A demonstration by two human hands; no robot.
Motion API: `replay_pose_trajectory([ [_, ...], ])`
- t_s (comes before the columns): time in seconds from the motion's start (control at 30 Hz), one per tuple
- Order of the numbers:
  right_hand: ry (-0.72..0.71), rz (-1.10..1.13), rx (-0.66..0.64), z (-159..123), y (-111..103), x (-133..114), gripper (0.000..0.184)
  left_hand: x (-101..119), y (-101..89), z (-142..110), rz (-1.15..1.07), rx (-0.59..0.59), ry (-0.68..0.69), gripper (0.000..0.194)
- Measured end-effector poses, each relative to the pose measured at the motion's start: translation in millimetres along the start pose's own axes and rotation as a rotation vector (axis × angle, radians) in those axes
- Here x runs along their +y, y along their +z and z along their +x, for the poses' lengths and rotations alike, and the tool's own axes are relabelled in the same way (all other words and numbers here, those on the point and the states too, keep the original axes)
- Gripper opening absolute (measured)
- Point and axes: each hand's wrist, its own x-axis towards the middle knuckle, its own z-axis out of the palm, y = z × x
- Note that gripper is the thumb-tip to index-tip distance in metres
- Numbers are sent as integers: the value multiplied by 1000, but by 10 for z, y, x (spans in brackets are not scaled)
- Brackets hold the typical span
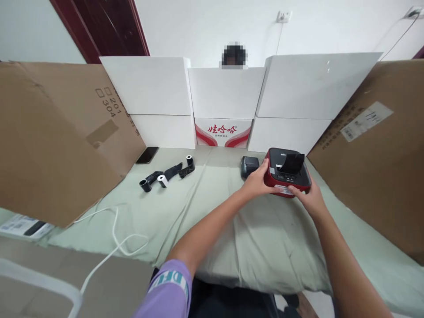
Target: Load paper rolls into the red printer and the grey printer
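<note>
Both my hands grip a red and black box-shaped device [273, 176] that looks like a small printer, at the right of the cloth-covered table. A dark glossy strip [293, 164] stands up from its top. My left hand [257, 180] clasps its left side, thumb along the edge. My right hand [310, 199] holds the near right corner, with its thumb at the front by a whitish label. Just left of the device sits a smaller black boxy item [249, 166]. I cannot tell whether the device touches the table.
Several small rolls with dark strips [173, 172] lie left of centre. A dark phone [147, 155] rests by the left cardboard panel [62, 132]. White boxes [225, 92] wall the back; another cardboard panel [380, 168] stands right. A white cable [116, 238] trails off the front-left edge. A person's head shows behind.
</note>
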Motion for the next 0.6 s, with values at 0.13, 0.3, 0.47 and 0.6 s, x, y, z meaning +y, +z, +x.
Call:
replay_pose_trajectory([
  [0.13,14,-34,-18,170,-91,224,97,-122,193,208,45,-65,-26,130],
  [0.3,84,43,-69,254,-15,485,87,-230,265,222,274,-77,-177,129],
  [0.47,114,27,-64,200,42,563,87,-189,246,165,464,-113,-177,123],
  [0.6,-45,-202,232,34,55,74,89,-81,-6,-163,552,-90,-94,106],
])
